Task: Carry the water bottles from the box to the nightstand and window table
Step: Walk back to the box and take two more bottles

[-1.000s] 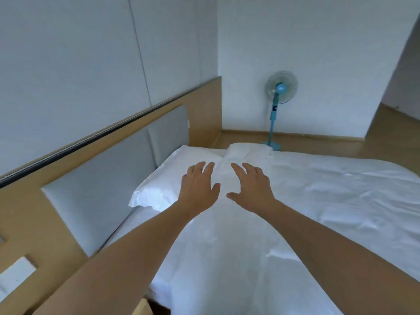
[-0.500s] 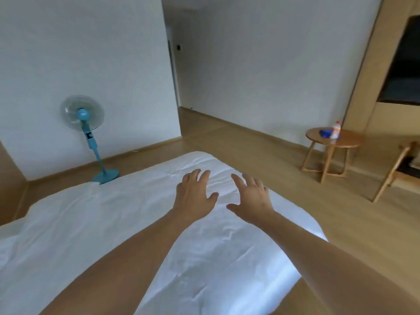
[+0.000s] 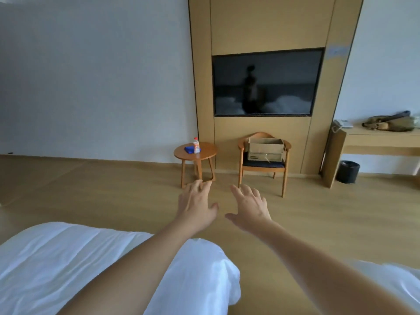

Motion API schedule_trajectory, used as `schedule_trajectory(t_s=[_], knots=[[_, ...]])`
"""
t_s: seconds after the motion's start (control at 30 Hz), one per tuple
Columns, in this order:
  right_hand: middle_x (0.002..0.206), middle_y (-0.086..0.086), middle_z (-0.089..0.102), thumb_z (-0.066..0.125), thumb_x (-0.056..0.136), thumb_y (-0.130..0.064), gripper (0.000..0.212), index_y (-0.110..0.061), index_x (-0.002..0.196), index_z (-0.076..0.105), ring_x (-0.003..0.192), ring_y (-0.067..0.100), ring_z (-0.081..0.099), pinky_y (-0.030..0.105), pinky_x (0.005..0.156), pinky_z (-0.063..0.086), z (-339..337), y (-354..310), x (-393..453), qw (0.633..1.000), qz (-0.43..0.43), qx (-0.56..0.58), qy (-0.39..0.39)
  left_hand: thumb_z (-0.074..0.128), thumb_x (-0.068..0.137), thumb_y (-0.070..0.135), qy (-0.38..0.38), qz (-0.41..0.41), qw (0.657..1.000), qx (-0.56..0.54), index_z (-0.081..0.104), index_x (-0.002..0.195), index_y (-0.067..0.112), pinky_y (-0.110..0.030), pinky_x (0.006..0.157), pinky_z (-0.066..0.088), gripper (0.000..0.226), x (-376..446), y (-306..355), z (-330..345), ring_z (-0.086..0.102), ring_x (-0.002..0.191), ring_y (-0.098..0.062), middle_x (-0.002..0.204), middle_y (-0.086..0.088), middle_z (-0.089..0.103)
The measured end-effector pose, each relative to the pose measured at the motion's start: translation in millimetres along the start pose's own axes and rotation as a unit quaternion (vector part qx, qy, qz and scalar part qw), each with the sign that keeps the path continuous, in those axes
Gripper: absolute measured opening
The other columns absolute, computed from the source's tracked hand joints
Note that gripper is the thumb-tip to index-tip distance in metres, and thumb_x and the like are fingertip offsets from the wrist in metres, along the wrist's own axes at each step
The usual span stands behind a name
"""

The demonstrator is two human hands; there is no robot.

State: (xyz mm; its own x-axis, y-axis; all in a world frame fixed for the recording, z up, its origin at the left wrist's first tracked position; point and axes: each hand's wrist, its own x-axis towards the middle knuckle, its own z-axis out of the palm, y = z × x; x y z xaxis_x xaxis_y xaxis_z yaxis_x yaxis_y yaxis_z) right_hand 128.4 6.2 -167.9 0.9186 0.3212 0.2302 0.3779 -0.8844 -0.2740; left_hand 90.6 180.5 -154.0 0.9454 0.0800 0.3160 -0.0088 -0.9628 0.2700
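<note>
An open cardboard box rests on the seat of a wooden chair against the far wall, under the television. Its contents are hidden from here. Left of the chair, a small round wooden table carries one water bottle with a red cap and a folded blue cloth. My left hand and my right hand are stretched out side by side in front of me, palms down, fingers spread, holding nothing. Both are far short of the box.
A white bed fills the lower left, its corner below my forearms. Wooden floor lies between me and the chair. A desk with a telephone and a bag stands at right, a black bin under it.
The view has swung right, from the headboard and fan past the bed's end to the television wall, chair and box. My hands have stayed open and held out in front.
</note>
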Motion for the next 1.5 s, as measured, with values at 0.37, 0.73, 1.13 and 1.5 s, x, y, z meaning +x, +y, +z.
schedule_trajectory(t_s=[0.37,0.73,1.13,1.5], knots=[[0.162,0.003,0.032,0.074,0.084,-0.053,0.093,-0.035,0.158,0.021,0.146,0.030,0.030,0.049,0.116,0.034,28,145,130,0.991,0.130,-0.020,0.021,0.057,0.096,0.054,-0.074,0.093,0.992,-0.042,0.026,0.158,0.029,-0.046,0.120,0.027,0.074,186,55,129,0.021,0.151,-0.026,0.166,-0.004,0.023],[0.162,0.004,0.032,0.075,0.085,-0.052,0.094,-0.033,0.159,0.021,0.146,0.031,0.031,0.051,0.114,0.037,29,308,344,0.991,0.130,-0.022,0.009,0.058,0.095,0.053,-0.075,0.072,0.993,-0.058,0.027,0.158,0.027,-0.049,0.120,0.032,0.075,424,124,234,0.021,0.151,-0.027,0.165,-0.005,0.024],[0.162,0.006,0.032,0.073,0.085,-0.054,0.094,-0.032,0.159,0.020,0.145,0.033,0.032,0.050,0.114,0.035,80,412,571,0.989,0.142,-0.031,-0.008,0.059,0.095,0.051,-0.081,0.098,0.991,-0.049,0.030,0.156,0.024,-0.045,0.116,0.035,0.073,659,121,344,0.025,0.147,-0.027,0.162,-0.006,0.029],[0.157,0.002,0.040,0.075,0.085,-0.052,0.090,-0.032,0.157,0.024,0.143,0.030,0.035,0.049,0.114,0.037,114,481,799,0.981,0.190,-0.032,-0.007,0.056,0.096,0.051,-0.097,0.123,0.986,-0.055,0.031,0.157,0.025,-0.046,0.118,0.033,0.071,913,93,417,0.027,0.147,-0.027,0.162,-0.006,0.030]])
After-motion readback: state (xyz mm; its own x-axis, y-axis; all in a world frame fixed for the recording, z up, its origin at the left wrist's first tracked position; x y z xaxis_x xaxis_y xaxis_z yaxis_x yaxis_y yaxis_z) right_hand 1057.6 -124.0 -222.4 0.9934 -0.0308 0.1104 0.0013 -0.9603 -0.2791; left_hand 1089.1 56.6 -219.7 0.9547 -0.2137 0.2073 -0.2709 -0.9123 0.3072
